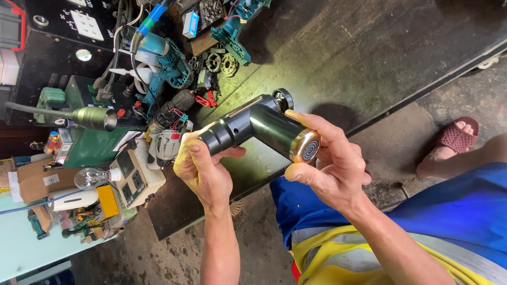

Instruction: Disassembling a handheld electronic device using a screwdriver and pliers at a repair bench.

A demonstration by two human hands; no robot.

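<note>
A black, L-shaped handheld massage gun [254, 125] with a gold ring around its rear end cap is held over a dark workbench [350, 55]. My left hand [203, 169] grips its handle end. My right hand [330, 161] is wrapped around the rear of its body, with the thumb under the gold ring and the index finger along the top. The device's front head points toward the bench.
Teal power drills [165, 60] and drill parts are piled at the bench's far side. A green box, a meter box [133, 179], a light bulb [89, 178] and a flashlight lie at left. My sandalled foot [453, 141] rests on the concrete floor.
</note>
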